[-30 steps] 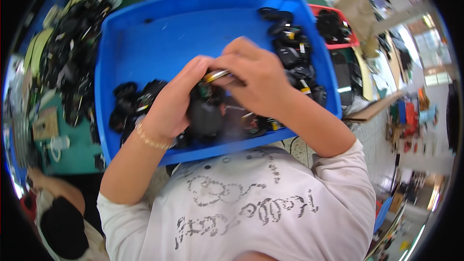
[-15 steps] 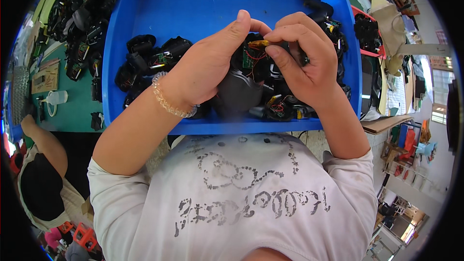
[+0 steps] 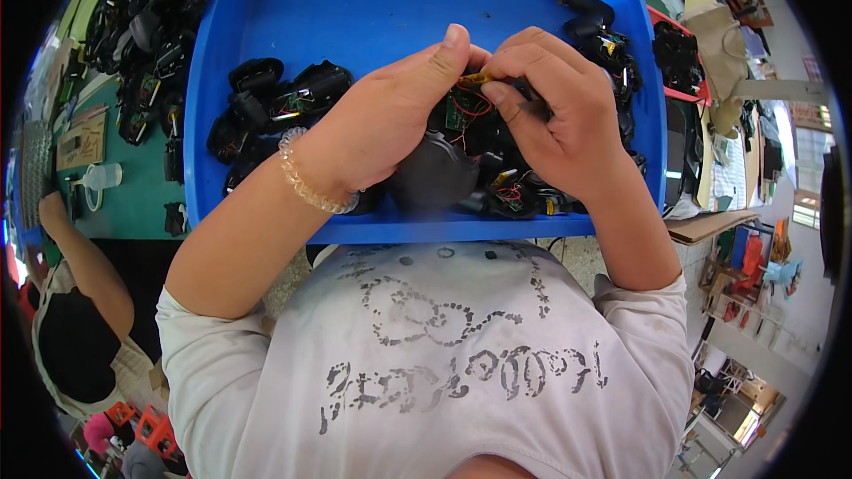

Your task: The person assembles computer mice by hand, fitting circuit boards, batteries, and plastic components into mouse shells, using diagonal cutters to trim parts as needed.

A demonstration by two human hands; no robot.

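Over the near part of a blue tray (image 3: 461,230), my left hand (image 3: 382,120) is wrapped round a dark, rounded plastic housing (image 3: 432,173); most of its fingers are hidden. The housing lies open, showing a green circuit board (image 3: 454,113) and thin red wires (image 3: 475,106). My right hand (image 3: 568,120) pinches a small yellow-wrapped part (image 3: 473,79) between thumb and forefinger, just above the board and close to the left fingertips. The red wires run beside this part.
Similar black housings lie in the tray on the left (image 3: 253,115) and right (image 3: 612,44). A big heap of them (image 3: 151,27) covers the green table (image 3: 133,200), where a small translucent bottle (image 3: 106,176) stands. A red crate (image 3: 679,58) is at the right. Another person's arm (image 3: 93,275) shows at far left.
Both hands have shifted slightly, staying close together around the housing. The yellow-wrapped part is still pinched and now shows less between the fingers. The other person's arm has moved a little.
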